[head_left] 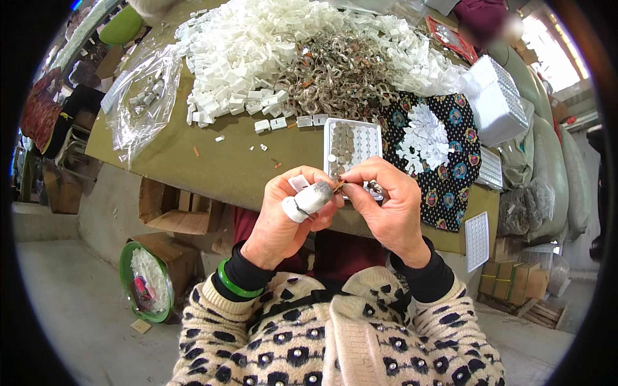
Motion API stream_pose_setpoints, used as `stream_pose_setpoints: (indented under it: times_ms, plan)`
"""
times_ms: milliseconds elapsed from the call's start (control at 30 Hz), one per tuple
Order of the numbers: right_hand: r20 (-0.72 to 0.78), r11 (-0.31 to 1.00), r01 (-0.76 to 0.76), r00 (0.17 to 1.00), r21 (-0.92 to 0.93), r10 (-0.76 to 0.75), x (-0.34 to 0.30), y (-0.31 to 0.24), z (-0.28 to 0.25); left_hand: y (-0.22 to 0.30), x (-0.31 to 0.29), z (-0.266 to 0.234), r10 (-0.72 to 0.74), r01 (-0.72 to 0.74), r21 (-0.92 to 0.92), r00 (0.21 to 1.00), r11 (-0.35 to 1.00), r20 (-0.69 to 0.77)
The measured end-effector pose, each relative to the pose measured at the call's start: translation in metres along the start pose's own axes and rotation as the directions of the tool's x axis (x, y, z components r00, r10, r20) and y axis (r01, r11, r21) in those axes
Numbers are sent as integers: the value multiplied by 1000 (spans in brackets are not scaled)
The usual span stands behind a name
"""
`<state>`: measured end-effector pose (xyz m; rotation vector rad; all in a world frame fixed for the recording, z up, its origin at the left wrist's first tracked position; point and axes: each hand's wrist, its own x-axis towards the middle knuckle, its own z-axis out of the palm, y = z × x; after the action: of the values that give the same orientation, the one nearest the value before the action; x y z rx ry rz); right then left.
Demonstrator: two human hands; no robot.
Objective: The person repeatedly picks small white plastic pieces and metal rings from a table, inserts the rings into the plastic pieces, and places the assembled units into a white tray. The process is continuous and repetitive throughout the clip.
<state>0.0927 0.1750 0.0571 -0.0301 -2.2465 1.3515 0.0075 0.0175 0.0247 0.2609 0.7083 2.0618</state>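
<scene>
My left hand (286,209) is closed, its thumb wrapped in a grey-white finger cover (309,200). A small white plastic piece (299,183) sits between its fingers. My right hand (391,204) pinches a small brownish part (339,186) against the left fingertips; its exact kind is too small to tell. Silvery bits (374,188) show inside the right hand's curled fingers. Just beyond both hands lies a white tray (369,143) of small hollows, its left rows holding round grey discs (343,138).
White plastic casings (241,48) are heaped at the back, beside tangled metallic parts (335,80). To the right, small white pieces (425,138) lie on patterned cloth (454,193), near stacked trays (499,106). A clear bag (145,96) lies left; a green basin (147,283) stands on the floor.
</scene>
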Motion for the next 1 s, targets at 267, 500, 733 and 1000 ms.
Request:
stream_pose_setpoints:
  times_ms: [267, 500, 733, 1000]
  plan:
    - [132, 883, -383, 924, 272, 360, 1, -1, -2, -4, 2, -4, -71, 80, -114, 994, 990, 81]
    - [200, 647, -522, 840, 556, 505, -4, 5, 5, -9, 0, -6, -123, 136, -162, 989, 977, 86]
    - [326, 609, -621, 781, 493, 533, -2, 1, -2, -10, 0, -8, -114, 133, -226, 989, 965, 97]
    - [227, 614, -505, 850, 607, 476, -9, 2, 4, -10, -6, -8, -96, 100, -32, 991, 995, 93]
